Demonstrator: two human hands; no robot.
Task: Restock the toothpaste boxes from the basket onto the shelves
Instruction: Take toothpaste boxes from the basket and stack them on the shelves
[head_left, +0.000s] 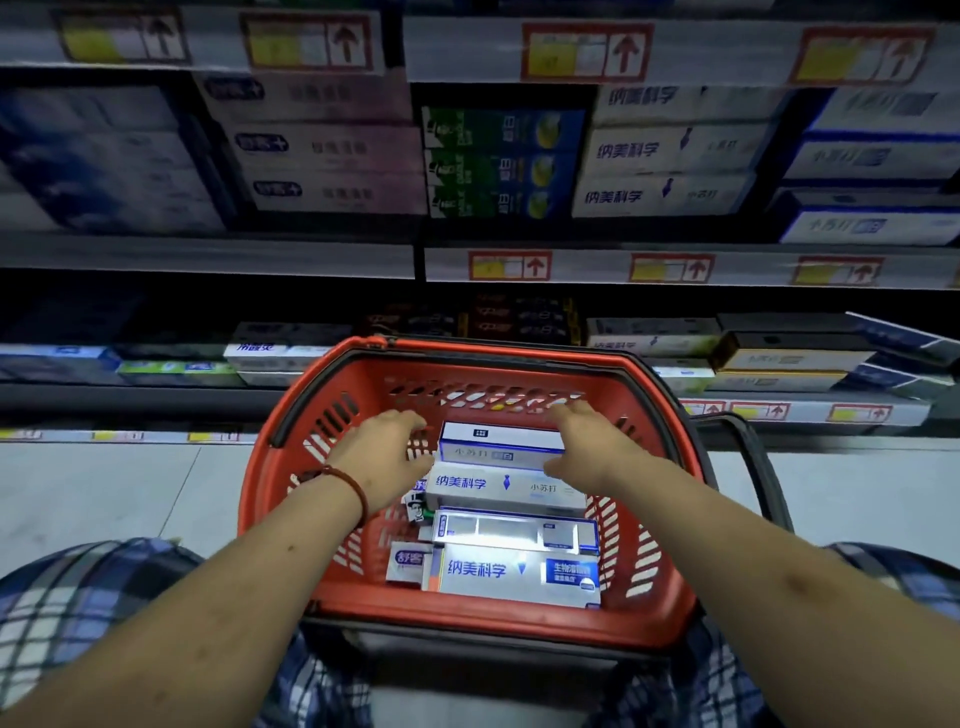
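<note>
The left hand (387, 457) reaches into the red basket (270, 467), a beaded bracelet (345, 480) on its wrist. Its fingers are loosely curved and stop just beside the left end of the top toothpaste box (501, 447); I see no grip there.

That white-and-blue box lies between the two hands, highest on the pile. Its long axis runs crosswise, one end towards each hand, so both are about equally near it. Nearer the person than the hands, more toothpaste boxes (511, 571) lie stacked the same way.

The right hand (587, 447) covers the box's right end, fingers draped over the far corner and thumb by the near edge. I cannot tell whether it has closed on the box or merely rests there.

From where things stand, this looks like a two-handed lift by the ends.

Beyond the hands and above them run the shelves (208, 257). Up and to the right of the right hand sits a stack of similar blue-and-white boxes (862, 223), probably the lifted box's place.
</note>
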